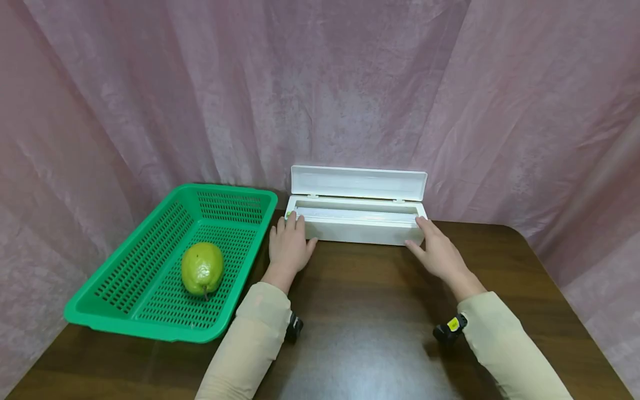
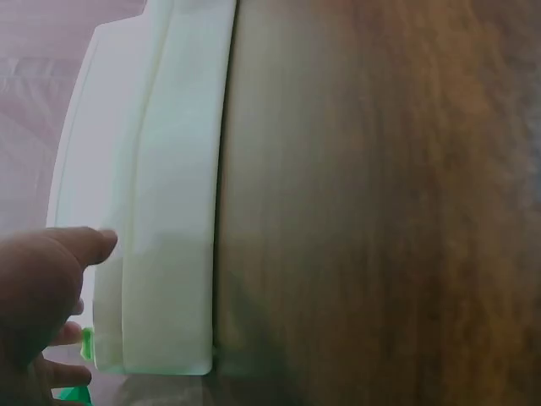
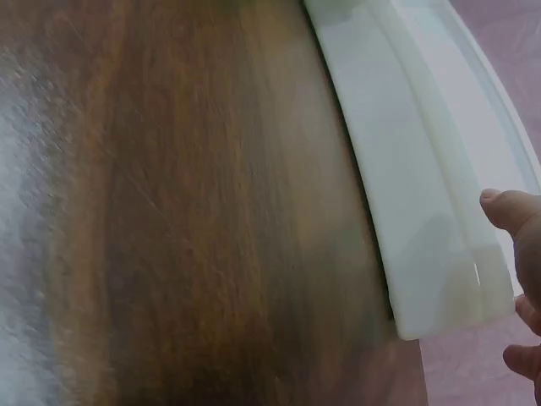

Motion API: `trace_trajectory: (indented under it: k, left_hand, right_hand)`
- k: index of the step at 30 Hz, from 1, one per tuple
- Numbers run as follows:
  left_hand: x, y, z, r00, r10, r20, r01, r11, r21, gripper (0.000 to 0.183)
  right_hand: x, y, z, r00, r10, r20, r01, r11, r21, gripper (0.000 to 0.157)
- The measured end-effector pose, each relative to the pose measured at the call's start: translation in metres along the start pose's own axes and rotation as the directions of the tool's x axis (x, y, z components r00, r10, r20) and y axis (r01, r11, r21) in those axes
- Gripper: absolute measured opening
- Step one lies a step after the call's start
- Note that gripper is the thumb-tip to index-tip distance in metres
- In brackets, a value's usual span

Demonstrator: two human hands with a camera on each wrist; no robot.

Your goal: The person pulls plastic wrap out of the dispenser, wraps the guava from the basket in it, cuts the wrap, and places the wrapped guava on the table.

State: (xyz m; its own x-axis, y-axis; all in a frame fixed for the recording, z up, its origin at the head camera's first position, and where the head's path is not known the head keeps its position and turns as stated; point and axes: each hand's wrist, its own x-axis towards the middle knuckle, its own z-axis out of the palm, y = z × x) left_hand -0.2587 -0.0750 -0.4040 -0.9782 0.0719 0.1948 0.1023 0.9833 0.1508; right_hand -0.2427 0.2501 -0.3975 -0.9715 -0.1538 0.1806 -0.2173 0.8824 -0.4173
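Note:
A long white cling film dispenser point(image 1: 360, 232) stands at the back of the table, its lid point(image 1: 357, 183) swung up and a pale roll point(image 1: 355, 214) lying inside. My left hand point(image 1: 290, 244) is at the dispenser's left end, fingers extended and thumb spread toward the front wall. At the opposite end is my right hand point(image 1: 440, 250), its fingers fairly straight and its thumb apart. Both wrist views show the hands beside the white body point(image 2: 169, 254) without a grip around it. Whether the fingertips touch it, I cannot tell.
To the left, a green perforated basket point(image 1: 150, 331) holds one yellow-green fruit point(image 1: 202, 268) with a short stem. The brown wooden table point(image 1: 360, 311) extends in front of the dispenser. Pink curtains point(image 1: 320, 83) hang close behind the table's back edge.

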Motion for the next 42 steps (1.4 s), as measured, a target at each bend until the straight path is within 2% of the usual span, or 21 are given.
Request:
trace_trajectory:
  k: [5,10,17,26,31,35,42]
  left_hand:
    - [0.008,-0.002,0.000,0.999,0.014,-0.029,-0.014,1.000,-0.019,0.053]
    - [0.021,-0.007,-0.001,0.998,0.049,-0.051,-0.053,0.995,-0.084,0.042]
    - [0.031,-0.013,-0.001,0.998,-0.014,-0.067,0.001,0.983,-0.183,0.031]
    - [0.045,-0.015,-0.007,0.998,-0.060,0.026,0.064,0.969,-0.238,0.029]
    - [0.050,-0.014,-0.009,0.996,-0.066,0.052,0.077,0.966,-0.247,0.028]
    - [0.052,-0.014,-0.010,0.994,-0.083,0.064,0.096,0.967,-0.237,0.028]
    - [0.053,-0.010,-0.012,0.994,-0.080,0.074,0.091,0.981,-0.169,0.026]
  right_hand:
    - [0.005,0.000,-0.001,0.997,-0.039,-0.059,0.041,0.999,0.025,0.058]
    - [0.011,0.000,-0.003,0.998,-0.035,-0.049,0.037,0.999,0.035,0.052]
    - [0.022,0.005,-0.003,0.997,-0.012,-0.073,0.015,0.999,0.041,0.045]
    - [0.032,0.010,-0.001,0.986,-0.003,-0.168,0.025,0.992,0.124,0.032]
    - [0.037,0.011,0.003,0.977,0.040,-0.207,-0.010,0.990,0.140,0.025]
    - [0.041,0.012,0.007,0.976,0.053,-0.210,-0.026,0.991,0.128,0.023]
    - [0.044,0.012,0.009,0.973,0.014,-0.229,-0.001,0.998,0.059,0.023]
